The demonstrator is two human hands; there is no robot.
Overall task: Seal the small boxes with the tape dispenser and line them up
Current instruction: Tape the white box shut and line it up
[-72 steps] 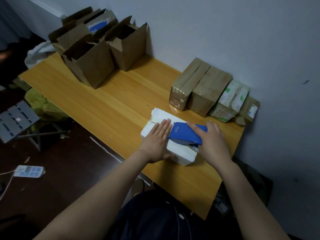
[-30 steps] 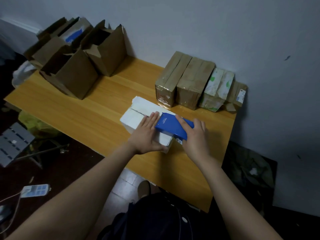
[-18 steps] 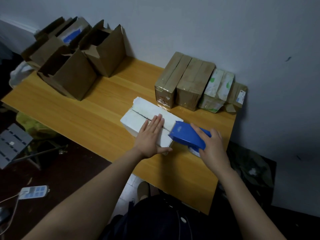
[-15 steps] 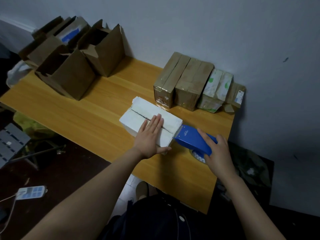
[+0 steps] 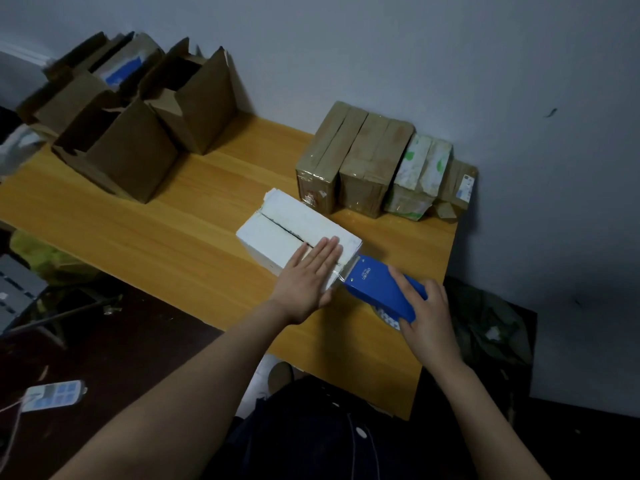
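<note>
Honey-coloured wood grain covers a long table [image 5: 166,237] pushed against a plain grey-blue wall [image 5: 381,46]. Near the table's front right edge lies a white box [image 5: 277,230], its two top flaps meeting along a dark seam. The person's left hand [image 5: 308,275] lies flat on the near end of the box, fingers straight and together, pressing the flaps down. The right hand [image 5: 427,315] grips a blue tape dispenser [image 5: 377,292], fingers wrapped over its body. The dispenser's front edge touches the box's near right corner, where a thin shiny strip shows. Against the wall behind, four taped boxes [image 5: 374,157] stand side by side in a row. Several open brown cartons [image 5: 131,143] sit at the far left. Below is a dark floor [image 5: 121,341] with a white power strip [image 5: 52,394], and a dark bag [image 5: 491,327] slumps beside the table's right end
</note>
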